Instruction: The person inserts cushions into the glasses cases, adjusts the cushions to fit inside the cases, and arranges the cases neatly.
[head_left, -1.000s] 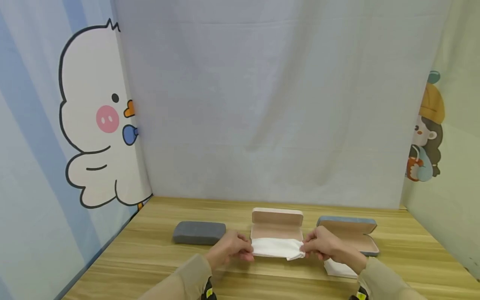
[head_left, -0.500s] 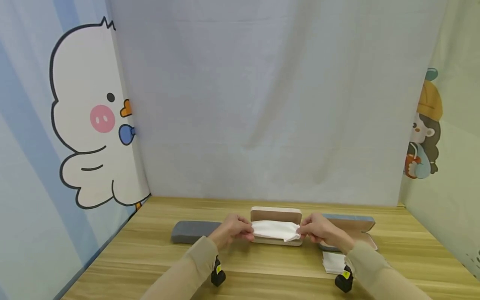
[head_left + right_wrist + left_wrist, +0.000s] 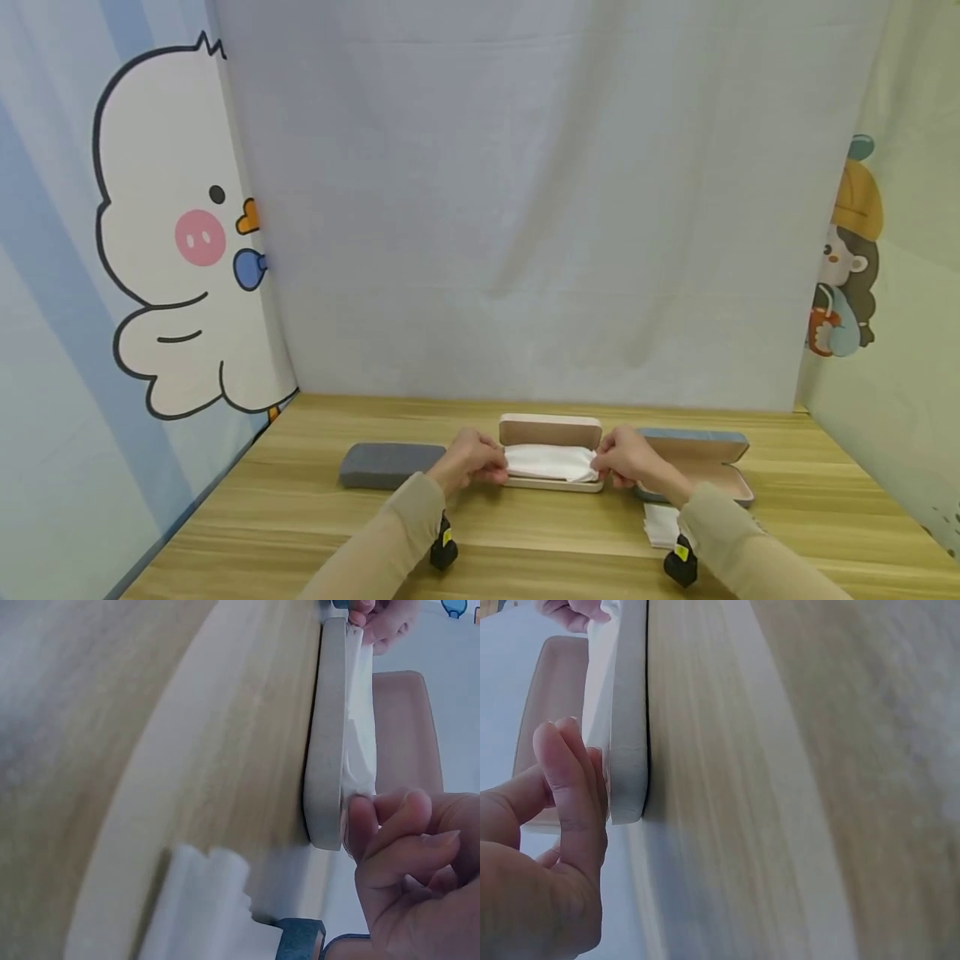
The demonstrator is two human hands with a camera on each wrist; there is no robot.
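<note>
A cream glasses case [image 3: 551, 485] stands open on the table, its lid raised at the back and its lining pinkish. Lying lengthwise within its base is a folded white cloth [image 3: 551, 462]. My left hand [image 3: 474, 458] pinches the cloth's left end at the case rim. At the other end my right hand [image 3: 624, 455] pinches a slightly crumpled corner. In the right wrist view, the thumb and finger of the right hand [image 3: 412, 862] are right at the case's edge. The left wrist view has the left hand [image 3: 555, 847] beside the case's end.
A closed grey glasses case [image 3: 390, 465] lies to the left, partly behind the left hand. On the right an open blue-grey case [image 3: 712, 482] is partly covered by the right forearm. Before it lies another folded white cloth [image 3: 660, 527] on the wooden table [image 3: 540, 542].
Both hands have moved away from me with the white cloth, from in front of the cream case to over it, then lowered it into the base.
</note>
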